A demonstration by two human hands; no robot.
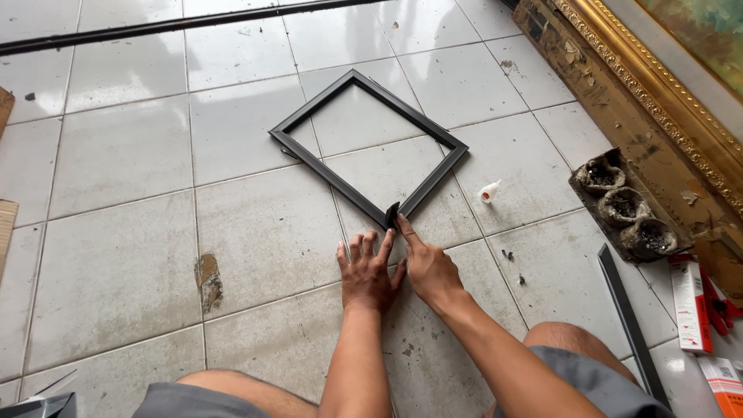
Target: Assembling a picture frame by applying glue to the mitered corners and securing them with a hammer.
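A square black picture frame (433, 174) lies flat on the white tiled floor (124, 155), turned like a diamond, its near corner pointing at me. My left hand (366, 272) rests palm down on the floor just below that corner, fingers spread. My right hand (428, 267) sits beside it, its index finger stretched up and touching the frame's near corner, where a small dark piece (392, 214) sticks up. Neither hand grips anything.
A small white glue bottle (489, 190) lies right of the frame. A dark block with three charred hollows (628, 205) and a large gilded frame (658, 101) lie at the right. A black moulding strip (627, 313) and red-and-white boxes (689, 302) sit near my right knee.
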